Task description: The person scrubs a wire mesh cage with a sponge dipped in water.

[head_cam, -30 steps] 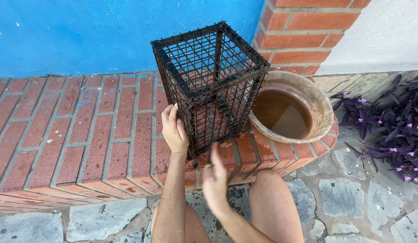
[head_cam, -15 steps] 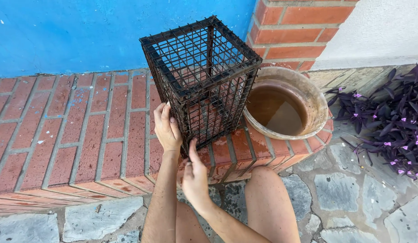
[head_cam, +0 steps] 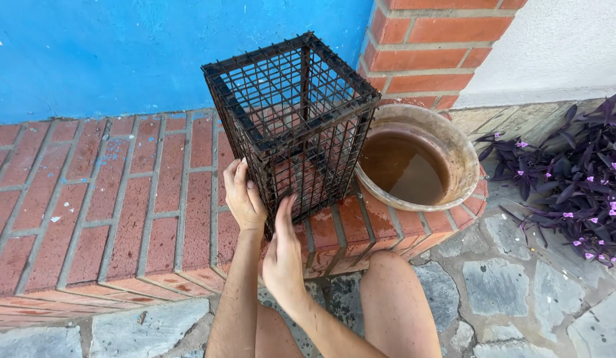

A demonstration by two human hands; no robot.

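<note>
**Tall cage near the ledge edge**

Low in the frame, your left hand (head_cam: 244,197) presses flat and your right hand (head_cam: 283,255) lies open against the rusty wire cage (head_cam: 291,126), standing mid-frame on wet brick ledge (head_cam: 129,212); it could tip into the water basin (head_cam: 414,162) right of it.

The wire cage (head_cam: 291,126) hides part of the basin's (head_cam: 454,142) rim

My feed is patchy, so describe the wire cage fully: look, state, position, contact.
The wire cage is a tall, box-shaped grid of dark, rusty-looking metal bars, open at the top and empty as far as can be seen. It stands slightly tilted on the red brick ledge, beside a round basin of brownish water. The left hand presses its near left side; the right hand touches its near lower corner.
</note>
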